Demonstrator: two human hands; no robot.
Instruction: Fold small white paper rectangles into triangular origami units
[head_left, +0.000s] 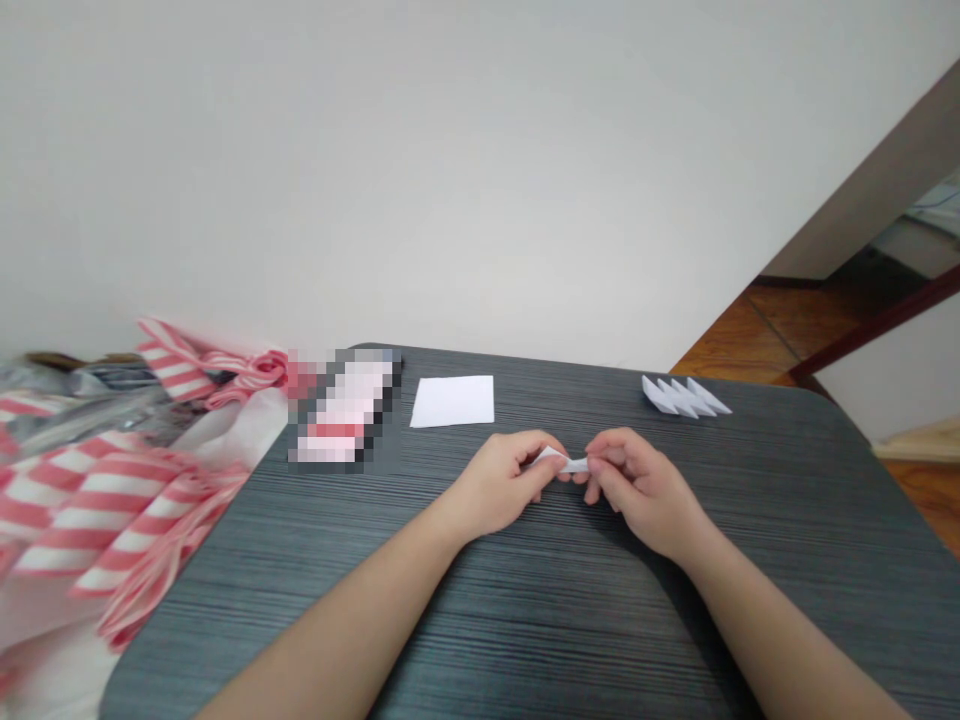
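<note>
Between my two hands is a small strip of folded white paper [577, 465], held just above the dark table. My left hand [517, 475] pinches its left end between thumb and fingers. The right end is pinched by the thumb and fingertips of my right hand [637, 485]. Most of the strip's ends are covered by my fingers. Beyond my left hand lies a flat stack or sheet of white paper [453, 401]. Several folded white paper pieces [685, 397], pointed and set in a zigzag row, lie beyond my right hand.
The dark wood-grained table [480, 620] has rounded corners and stands against a pale wall [465, 180]. A blurred-out phone-like object [349, 405] lies at the table's left edge. Red-and-white striped cloth [105, 500] is heaped left of the table. Wooden floor [739, 335] shows at right.
</note>
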